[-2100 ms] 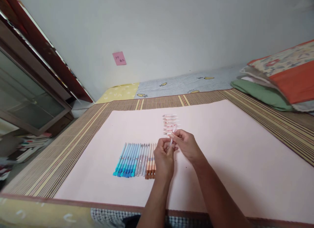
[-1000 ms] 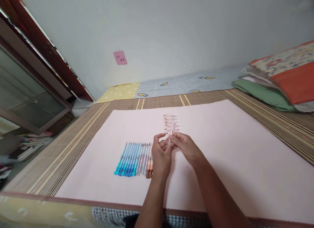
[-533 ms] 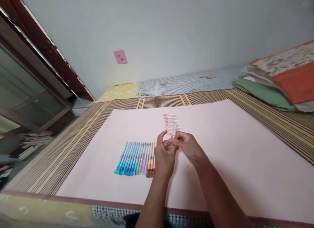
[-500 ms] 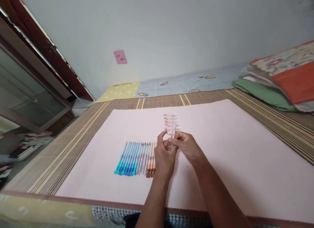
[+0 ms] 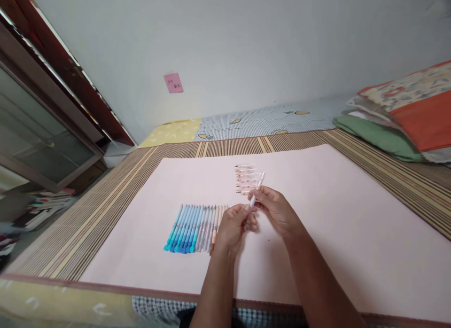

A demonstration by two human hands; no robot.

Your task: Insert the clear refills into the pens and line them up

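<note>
One pale pen (image 5: 252,201) in the narrow grip of left hand (image 5: 233,224) and right hand (image 5: 277,209), over pink sheet (image 5: 338,215)

The person's left grip (image 5: 234,227) is a bare hand with slim fingers, and the right grip (image 5: 276,208) is likewise uncovered, its fingers slender too. Just behind each grip the wrist is bare and narrower than the hand. The left forearm (image 5: 214,285), behind the left grip, is slim and smooth in outline, broadening gently with distance from the hand. The right forearm (image 5: 317,271) is bare as well and widens noticeably farther from its grip. Well behind the left grip, beside that forearm, shows a small patch of very dark cloth (image 5: 186,317), apparently clothing; its cut is hidden.
</note>
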